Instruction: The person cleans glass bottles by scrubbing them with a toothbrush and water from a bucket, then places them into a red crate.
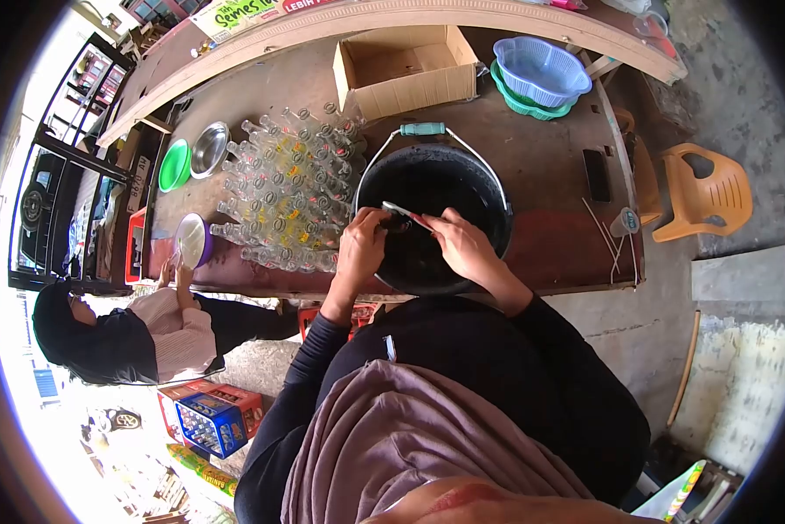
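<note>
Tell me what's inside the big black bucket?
The black bucket looks dark inside. Over it, the left hand grips a small thing, the right hand a brush. The hands cover part of its bottom.

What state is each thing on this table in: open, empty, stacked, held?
Bucket: upright, dark inside, handle down at the far rim.
Cardboard box: open, empty.
Glass bottles: lying heaped on their sides.
Baskets: stacked, blue in green.
Left hand: gripping a small bottle.
Right hand: gripping a brush.
</note>
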Demonstrator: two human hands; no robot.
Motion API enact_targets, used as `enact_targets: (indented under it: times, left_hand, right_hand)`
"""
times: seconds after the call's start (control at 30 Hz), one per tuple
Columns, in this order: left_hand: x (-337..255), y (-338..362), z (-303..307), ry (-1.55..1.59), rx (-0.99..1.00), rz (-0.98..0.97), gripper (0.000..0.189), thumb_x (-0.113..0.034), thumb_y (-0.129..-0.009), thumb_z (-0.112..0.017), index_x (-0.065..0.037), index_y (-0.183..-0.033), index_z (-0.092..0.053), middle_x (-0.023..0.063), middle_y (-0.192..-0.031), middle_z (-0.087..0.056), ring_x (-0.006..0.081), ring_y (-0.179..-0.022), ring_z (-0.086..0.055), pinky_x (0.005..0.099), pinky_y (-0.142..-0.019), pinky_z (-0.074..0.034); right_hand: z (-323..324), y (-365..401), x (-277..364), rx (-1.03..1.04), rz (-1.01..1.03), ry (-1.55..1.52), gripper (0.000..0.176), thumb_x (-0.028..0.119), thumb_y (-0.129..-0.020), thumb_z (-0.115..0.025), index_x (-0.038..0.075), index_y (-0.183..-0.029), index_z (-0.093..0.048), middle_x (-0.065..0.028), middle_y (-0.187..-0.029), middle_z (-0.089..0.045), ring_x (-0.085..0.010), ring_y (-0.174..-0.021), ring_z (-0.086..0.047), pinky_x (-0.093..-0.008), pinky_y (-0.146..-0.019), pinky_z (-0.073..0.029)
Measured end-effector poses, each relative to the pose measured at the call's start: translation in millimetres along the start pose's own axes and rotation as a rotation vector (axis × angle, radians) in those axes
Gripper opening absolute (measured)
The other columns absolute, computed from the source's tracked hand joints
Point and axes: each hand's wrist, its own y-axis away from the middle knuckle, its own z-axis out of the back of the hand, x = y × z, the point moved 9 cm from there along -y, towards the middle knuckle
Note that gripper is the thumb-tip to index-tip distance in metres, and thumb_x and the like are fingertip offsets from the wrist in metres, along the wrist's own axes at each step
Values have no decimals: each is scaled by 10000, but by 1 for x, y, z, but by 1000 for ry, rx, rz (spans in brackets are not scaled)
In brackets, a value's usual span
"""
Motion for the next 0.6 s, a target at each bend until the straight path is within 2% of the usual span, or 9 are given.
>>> enact_targets:
  times: [0.1, 0.2, 0.23, 0.27, 0.3, 0.4, 0.47, 0.53, 0.6]
  left_hand:
    - [16, 0, -17, -50, 58, 60, 208, 25, -764, -654, -20, -967, -663, 128, -1083, -634, 320, -879, -659, 368, -747, -521]
    - [16, -3, -29, -125, 91, 2, 246, -2, -759, -666, -12, -1004, -640, 147, -1055, -642, 345, -905, -645, 395, -758, -518]
    - [12, -3, -24, -162, 14, -32, 268, -10, -760, -666, -2, -1025, -623, 156, -1020, -646, 358, -902, -639, 406, -768, -515]
    - [7, -3, -19, -198, -62, -68, 292, -19, -761, -666, 8, -1046, -606, 165, -985, -649, 371, -899, -633, 417, -778, -512]
    - [9, -2, -20, -197, -58, -71, 292, -19, -761, -666, 8, -1046, -606, 165, -985, -649, 371, -899, -633, 417, -778, -512]
    - [15, 1, -28, -263, -6, -35, 316, -36, -765, -668, 16, -1065, -585, 183, -931, -649, 386, -882, -627, 435, -777, -505]
    - [24, -1, -34, -292, 104, 107, 304, -63, -765, -684, 16, -1043, -589, 197, -929, -642, 390, -869, -624, 446, -757, -501]
    - [24, -1, -34, -271, 108, 106, 308, -73, -769, -684, 19, -1046, -584, 204, -924, -639, 392, -864, -624, 449, -746, -500]
    - [26, -3, -34, -250, 103, 106, 313, -83, -774, -685, 21, -1050, -579, 212, -920, -636, 393, -859, -623, 452, -735, -499]
  right_hand:
    - [-11, 0, -27, 89, -161, 200, 369, 81, -875, -542, 105, -1243, -568, -144, -961, -575, -360, -832, -615, -442, -715, -510]
    - [-6, 1, -19, 93, -112, 176, 366, 75, -874, -537, 104, -1238, -571, -149, -941, -573, -369, -822, -615, -451, -700, -510]
    - [-3, 1, -6, 38, -6, 63, 356, 71, -876, -528, 95, -1229, -572, -151, -936, -569, -380, -805, -617, -465, -686, -510]
    - [-6, 3, -7, 37, -12, 59, 356, 71, -876, -528, 95, -1229, -572, -151, -936, -569, -380, -805, -617, -465, -686, -510]
    - [-9, 4, -7, 53, -24, 86, 359, 70, -878, -524, 93, -1234, -567, -153, -947, -571, -382, -803, -618, -466, -686, -510]
    - [-10, 5, -19, 124, -129, 189, 367, 71, -884, -519, 84, -1249, -549, -166, -974, -580, -384, -820, -618, -458, -700, -510]
    - [-11, 4, -20, 110, -99, 161, 370, 74, -890, -505, 76, -1259, -538, -175, -981, -587, -387, -826, -622, -460, -709, -517]
    - [-16, 6, -17, 122, -81, 141, 372, 76, -894, -497, 72, -1264, -532, -180, -985, -590, -389, -830, -625, -461, -714, -521]
    - [-14, 5, -5, 80, 31, 40, 365, 75, -887, -493, 77, -1248, -545, -172, -939, -608, -370, -782, -644, -461, -684, -535]
